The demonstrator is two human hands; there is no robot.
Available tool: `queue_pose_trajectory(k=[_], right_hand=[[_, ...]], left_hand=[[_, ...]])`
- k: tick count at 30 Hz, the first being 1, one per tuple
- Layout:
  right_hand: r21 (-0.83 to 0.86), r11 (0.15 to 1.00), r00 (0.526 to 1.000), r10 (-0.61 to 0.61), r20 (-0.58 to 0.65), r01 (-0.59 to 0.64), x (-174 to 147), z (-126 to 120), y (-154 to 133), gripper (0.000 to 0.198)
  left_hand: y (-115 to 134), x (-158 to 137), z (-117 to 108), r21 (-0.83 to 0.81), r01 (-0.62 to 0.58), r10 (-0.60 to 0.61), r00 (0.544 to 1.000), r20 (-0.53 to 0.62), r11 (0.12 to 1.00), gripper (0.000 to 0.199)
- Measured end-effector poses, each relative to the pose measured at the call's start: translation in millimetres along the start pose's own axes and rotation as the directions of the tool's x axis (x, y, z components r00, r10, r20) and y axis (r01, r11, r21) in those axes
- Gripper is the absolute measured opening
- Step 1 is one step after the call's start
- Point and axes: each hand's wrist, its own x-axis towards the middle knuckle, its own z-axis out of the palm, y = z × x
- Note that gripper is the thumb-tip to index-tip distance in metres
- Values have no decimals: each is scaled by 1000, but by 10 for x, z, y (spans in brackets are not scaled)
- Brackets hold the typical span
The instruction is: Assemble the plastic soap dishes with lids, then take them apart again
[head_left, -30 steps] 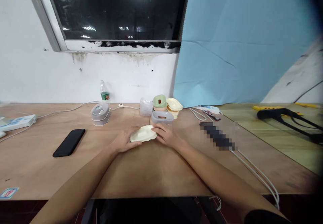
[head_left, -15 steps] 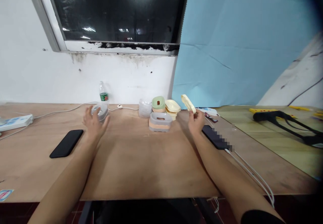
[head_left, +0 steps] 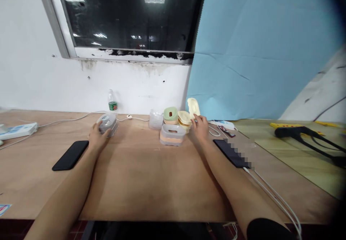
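My left hand [head_left: 98, 136] has its fingers and thumb around the near sides of a clear and grey plastic box [head_left: 108, 122] standing on the table. With its fingertips, my right hand [head_left: 200, 127] pinches a pale yellow plastic tray [head_left: 193, 107], tilted up on edge. Just left of it is a stack of pale yellow trays [head_left: 185, 117]. A green slotted tray [head_left: 171, 113] tops another pile beside that. In front is a pile of grey and peach slotted trays [head_left: 172, 133]. Nested clear plastic pieces [head_left: 156, 120] stand to the left.
Black phones lie at left [head_left: 71, 155] and right, the right phone [head_left: 229, 152] with white cables. A bottle [head_left: 112, 101] stands by the wall. Power strips [head_left: 20, 131] sit at both sides. A black strap-like object [head_left: 300, 139] lies far right on a yellowish surface.
My left hand has closed in around the clear and grey box. My right hand has moved left with the pale yellow tray, now turned more upright above the yellow stack. The view has shifted slightly.
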Motion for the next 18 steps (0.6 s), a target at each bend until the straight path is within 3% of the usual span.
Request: queue_pose_trajectory(k=[4,9,15,18], right_hand=[[-69,997,992,-38,120,46,186,85,39,33],[-91,987,959,-104,263,132,219,109,-19,35],[-45,998,997,-46,54,48,-59,42,-86,38],[-12,999,999,-35,21,35,-234,5,-66,37]], left_hand=[[-24,-23,-7,4,-17,18,998,-65,1000,57],[42,-44,-23,9,49,-48,996,-73,999,76],[-3,-17,6,-33,53,-54,998,-22,998,72],[29,-54,-12,-54,37,-40,998,-47,998,70]])
